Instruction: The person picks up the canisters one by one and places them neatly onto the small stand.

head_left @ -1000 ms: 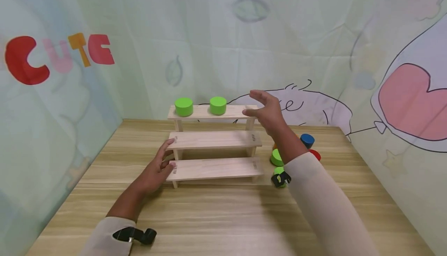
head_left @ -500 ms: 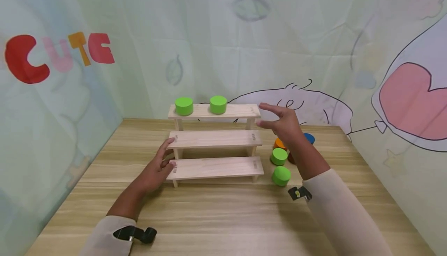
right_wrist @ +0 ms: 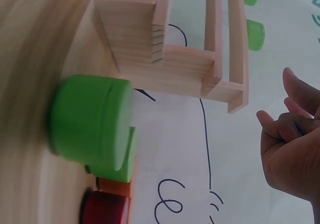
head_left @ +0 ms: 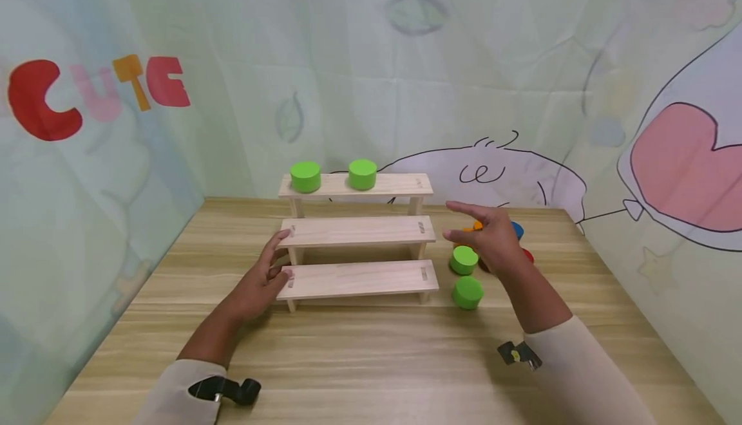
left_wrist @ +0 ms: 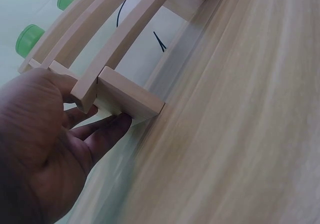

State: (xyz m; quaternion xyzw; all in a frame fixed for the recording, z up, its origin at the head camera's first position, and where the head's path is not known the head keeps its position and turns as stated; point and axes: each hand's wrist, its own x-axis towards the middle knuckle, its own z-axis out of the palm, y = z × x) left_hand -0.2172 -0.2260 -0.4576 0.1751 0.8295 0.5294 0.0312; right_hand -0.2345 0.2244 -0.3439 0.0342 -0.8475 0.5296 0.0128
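Observation:
A three-tier wooden stand (head_left: 359, 232) stands on the table, two green round blocks, a left one (head_left: 305, 177) and a right one (head_left: 362, 175), on its top tier. My left hand (head_left: 259, 286) grips the stand's left end, the thumb at the lowest tier; in the left wrist view the fingers (left_wrist: 112, 134) lie against the side panel. Right of the stand, my right hand (head_left: 489, 235) hovers with thumb and forefinger spread and nothing between them. Just below it on the table are two more green blocks, a near one (head_left: 467, 292) and a far one (head_left: 464, 260).
Orange (head_left: 466, 237), blue (head_left: 517, 230) and red (head_left: 527, 255) round blocks sit behind the right hand, partly hidden by it. A printed cloth (head_left: 371, 77) hangs around the wood-grain table (head_left: 348, 360).
My right hand has moved from the top tier's right end, down and to the right, toward the loose blocks. The left hand, the stand and its two green blocks have stayed put.

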